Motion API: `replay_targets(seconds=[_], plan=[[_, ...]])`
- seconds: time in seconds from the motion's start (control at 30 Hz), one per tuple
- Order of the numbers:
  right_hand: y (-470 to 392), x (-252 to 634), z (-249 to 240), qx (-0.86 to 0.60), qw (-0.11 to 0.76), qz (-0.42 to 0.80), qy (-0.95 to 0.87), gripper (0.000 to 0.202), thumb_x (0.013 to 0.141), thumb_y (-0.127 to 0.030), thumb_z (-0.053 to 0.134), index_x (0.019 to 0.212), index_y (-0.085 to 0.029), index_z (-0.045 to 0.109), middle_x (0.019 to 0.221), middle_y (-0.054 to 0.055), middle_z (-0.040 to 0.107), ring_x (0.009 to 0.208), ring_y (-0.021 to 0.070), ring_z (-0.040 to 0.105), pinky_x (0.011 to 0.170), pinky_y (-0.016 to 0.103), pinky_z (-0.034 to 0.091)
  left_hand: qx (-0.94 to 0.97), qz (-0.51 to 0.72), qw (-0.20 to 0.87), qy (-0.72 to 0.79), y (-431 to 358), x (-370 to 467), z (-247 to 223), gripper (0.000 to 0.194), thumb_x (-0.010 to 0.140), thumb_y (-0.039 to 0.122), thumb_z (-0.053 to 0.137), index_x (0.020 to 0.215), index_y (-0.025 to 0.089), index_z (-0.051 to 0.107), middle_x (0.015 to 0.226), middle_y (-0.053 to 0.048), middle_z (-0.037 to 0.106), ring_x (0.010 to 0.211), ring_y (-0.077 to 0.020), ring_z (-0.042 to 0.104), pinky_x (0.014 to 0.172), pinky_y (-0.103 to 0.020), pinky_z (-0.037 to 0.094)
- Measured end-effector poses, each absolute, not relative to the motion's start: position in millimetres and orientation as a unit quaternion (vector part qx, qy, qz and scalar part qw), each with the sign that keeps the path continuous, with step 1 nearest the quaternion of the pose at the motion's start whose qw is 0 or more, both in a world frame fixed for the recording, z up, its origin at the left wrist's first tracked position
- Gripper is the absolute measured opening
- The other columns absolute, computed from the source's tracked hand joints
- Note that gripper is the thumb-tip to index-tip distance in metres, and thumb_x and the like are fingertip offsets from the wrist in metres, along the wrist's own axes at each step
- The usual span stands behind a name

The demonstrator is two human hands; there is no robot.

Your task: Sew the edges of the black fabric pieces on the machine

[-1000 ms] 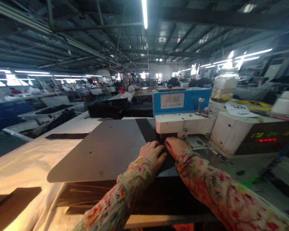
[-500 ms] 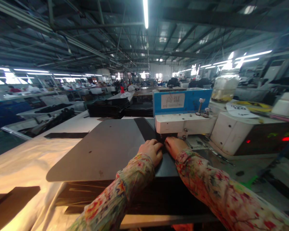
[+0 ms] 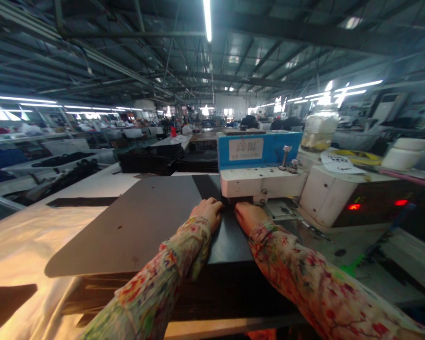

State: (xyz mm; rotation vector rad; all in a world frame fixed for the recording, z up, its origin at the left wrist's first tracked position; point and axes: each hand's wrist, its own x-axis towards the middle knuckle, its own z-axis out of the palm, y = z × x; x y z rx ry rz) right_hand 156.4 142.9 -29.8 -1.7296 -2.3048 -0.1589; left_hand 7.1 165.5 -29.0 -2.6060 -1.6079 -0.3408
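A large dark grey panel [image 3: 141, 222] with rounded corners lies flat on a stack of similar dark sheets [image 3: 198, 293]. My left hand [image 3: 208, 211] and my right hand [image 3: 247, 215] press side by side on the panel's far right edge, where a black strip [image 3: 205, 186] runs along it. Both hands sit directly under the white head of a blue-and-white machine [image 3: 260, 163]. The fingertips are partly hidden beneath the machine head. Both arms wear floral sleeves.
A white control box [image 3: 340, 196] with red lights stands right of the machine, with a glass jar [image 3: 320, 130] and a white tub [image 3: 405, 153] on top. A cream cloth [image 3: 28, 236] covers the table to the left. Black stacks [image 3: 152, 160] lie behind.
My hands have stayed pressed at the panel's edge under the machine head, with the left hand sliding slightly forward. The camera shifted a little right and down. The display lights on the control box changed.
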Motion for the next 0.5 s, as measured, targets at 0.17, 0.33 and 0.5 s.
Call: replay_targets(seconds=[0.17, 0.33, 0.5], plan=[[119.9, 162.1, -39.4, -0.53, 0.204, -0.018, -0.823, 0.014, 0.077, -0.015, 0.043, 0.084, -0.016, 0.056, 0.083, 0.005, 0.053, 0.079, 0.015, 0.05, 0.067, 0.023, 0.038, -0.825, -0.094, 0.041, -0.555, 187.4, -6.8, -28.5, 0.029, 0.077, 0.026, 0.034, 0.098, 0.03, 0.054, 0.101, -0.001, 0.051, 0.092, -0.019, 0.046, 0.076, -0.03, 0.04], [96.5, 166.8, -46.5, -0.476, 0.289, 0.019, -0.83, 0.016, 0.079, -0.014, 0.041, 0.083, -0.016, 0.057, 0.079, 0.004, 0.049, 0.078, 0.0146, 0.046, 0.07, 0.024, 0.037, -0.83, -0.031, 0.072, -0.553, 199.8, -21.4, -21.3, 0.029, 0.079, 0.026, 0.033, 0.098, 0.03, 0.054, 0.101, -0.001, 0.051, 0.091, -0.0186, 0.047, 0.074, -0.028, 0.04], [94.0, 166.6, -46.1, -0.476, 0.297, 0.017, -0.828, 0.017, 0.079, -0.014, 0.04, 0.081, -0.017, 0.056, 0.077, 0.004, 0.049, 0.077, 0.0148, 0.045, 0.07, 0.024, 0.036, -0.851, 0.01, 0.071, -0.52, 207.9, -14.9, -16.3, 0.026, 0.074, 0.031, 0.042, 0.088, 0.02, 0.061, 0.09, -0.007, 0.056, 0.084, -0.0226, 0.052, 0.071, -0.032, 0.042]])
